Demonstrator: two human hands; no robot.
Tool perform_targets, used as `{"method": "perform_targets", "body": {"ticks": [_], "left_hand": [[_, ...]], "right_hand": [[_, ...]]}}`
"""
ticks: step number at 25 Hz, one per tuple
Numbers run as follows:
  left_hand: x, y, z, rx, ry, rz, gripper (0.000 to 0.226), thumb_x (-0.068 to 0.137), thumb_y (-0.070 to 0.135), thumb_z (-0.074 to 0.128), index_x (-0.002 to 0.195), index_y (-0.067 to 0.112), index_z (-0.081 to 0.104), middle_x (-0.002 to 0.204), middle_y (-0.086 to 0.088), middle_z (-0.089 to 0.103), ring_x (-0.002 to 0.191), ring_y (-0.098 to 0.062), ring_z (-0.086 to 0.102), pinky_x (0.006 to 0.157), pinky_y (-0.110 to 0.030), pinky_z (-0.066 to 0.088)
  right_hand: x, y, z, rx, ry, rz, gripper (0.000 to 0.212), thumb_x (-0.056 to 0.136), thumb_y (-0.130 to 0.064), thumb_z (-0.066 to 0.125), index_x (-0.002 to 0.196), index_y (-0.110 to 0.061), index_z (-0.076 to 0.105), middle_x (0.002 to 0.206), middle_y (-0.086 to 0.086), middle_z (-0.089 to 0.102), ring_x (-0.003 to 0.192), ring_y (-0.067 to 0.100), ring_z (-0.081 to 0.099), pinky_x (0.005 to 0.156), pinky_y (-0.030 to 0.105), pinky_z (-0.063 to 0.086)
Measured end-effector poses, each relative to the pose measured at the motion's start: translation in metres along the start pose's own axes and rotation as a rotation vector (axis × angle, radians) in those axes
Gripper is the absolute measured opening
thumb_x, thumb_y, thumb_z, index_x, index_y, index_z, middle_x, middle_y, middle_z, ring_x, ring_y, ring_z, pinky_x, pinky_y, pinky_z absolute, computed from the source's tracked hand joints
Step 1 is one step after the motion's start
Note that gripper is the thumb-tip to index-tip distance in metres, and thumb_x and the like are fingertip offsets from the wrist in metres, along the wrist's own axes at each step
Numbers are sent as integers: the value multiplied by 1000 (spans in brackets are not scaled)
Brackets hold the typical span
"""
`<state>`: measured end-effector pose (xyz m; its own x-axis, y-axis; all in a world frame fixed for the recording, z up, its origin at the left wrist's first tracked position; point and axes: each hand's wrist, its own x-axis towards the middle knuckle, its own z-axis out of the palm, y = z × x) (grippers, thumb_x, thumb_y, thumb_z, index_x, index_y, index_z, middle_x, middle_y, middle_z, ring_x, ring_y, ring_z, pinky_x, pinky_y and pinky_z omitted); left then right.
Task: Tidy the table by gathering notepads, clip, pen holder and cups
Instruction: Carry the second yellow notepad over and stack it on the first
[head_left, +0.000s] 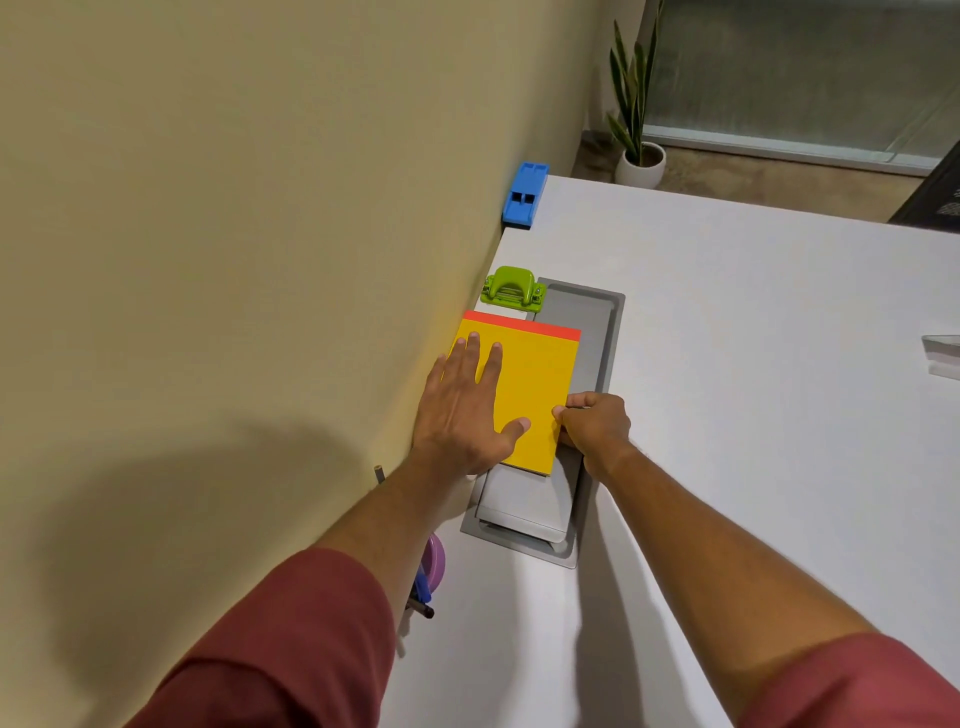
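Observation:
A yellow notepad (535, 384) with a red top strip lies by the wall on the white table (753, 364), partly over a grey cable hatch (587, 322). My left hand (462, 410) rests flat on the pad's left half, fingers spread. My right hand (595, 423) pinches the pad's right edge near its lower corner. A purple pen holder (435, 564) with pens stands at the wall, mostly hidden behind my left forearm.
A green hole punch (513, 287) sits just beyond the notepad against the wall. A blue stapler-like object (524, 195) lies at the table's far corner. Something transparent (943, 356) shows at the right edge. A potted plant (639, 156) stands on the floor beyond.

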<state>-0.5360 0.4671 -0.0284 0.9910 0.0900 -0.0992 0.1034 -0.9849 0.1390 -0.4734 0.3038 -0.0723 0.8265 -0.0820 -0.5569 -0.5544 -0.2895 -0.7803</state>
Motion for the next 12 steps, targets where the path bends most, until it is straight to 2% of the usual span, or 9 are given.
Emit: {"method": "perform_targets", "body": {"ticks": [1, 3, 5, 7, 9, 12], "left_hand": [[0, 0, 0, 4, 3, -2, 97, 85, 69, 43, 156, 18, 0, 165, -14, -3, 152, -29, -2, 122, -44, 2], [1, 0, -1, 17, 1, -5, 97, 85, 69, 43, 156, 18, 0, 165, -14, -2, 152, -29, -2, 122, -44, 2], [1, 0, -2, 32, -5, -8, 98, 85, 70, 42, 156, 18, 0, 165, -14, -2, 152, -30, -1, 122, -45, 3], [0, 0, -3, 47, -11, -11, 98, 84, 70, 42, 156, 18, 0, 164, -15, -2, 152, -30, -1, 122, -45, 4], [-3, 2, -6, 54, -12, -8, 98, 85, 71, 42, 156, 18, 0, 164, -15, -2, 152, -30, -1, 122, -45, 4], [-7, 6, -11, 52, 7, -2, 99, 84, 70, 43, 156, 17, 1, 164, -15, -1, 152, -30, 0, 122, -46, 4]], "right_hand": [[-1, -1, -1, -32, 9, -20, 15, 83, -11, 75, 75, -18, 65, 96, 16, 69, 97, 34, 68, 90, 51, 56], [-3, -2, -1, -113, 25, -66, 12, 82, -15, 77, 78, -6, 70, 92, 20, 71, 91, 37, 68, 86, 52, 57], [-4, -2, -1, -171, 18, -97, 24, 81, -19, 78, 87, 4, 72, 94, 24, 71, 92, 39, 68, 84, 53, 57], [-7, -3, -2, -171, -19, -90, 33, 81, -23, 78, 101, 2, 71, 108, 21, 70, 100, 37, 67, 88, 51, 56], [-15, -5, -6, -143, -57, -71, 49, 84, -26, 75, 126, -4, 62, 128, 15, 63, 115, 32, 62, 99, 47, 52], [-29, -8, -14, -225, -59, -166, 59, 87, -32, 69, 138, -7, 51, 138, 13, 58, 125, 29, 56, 104, 39, 46]]}}
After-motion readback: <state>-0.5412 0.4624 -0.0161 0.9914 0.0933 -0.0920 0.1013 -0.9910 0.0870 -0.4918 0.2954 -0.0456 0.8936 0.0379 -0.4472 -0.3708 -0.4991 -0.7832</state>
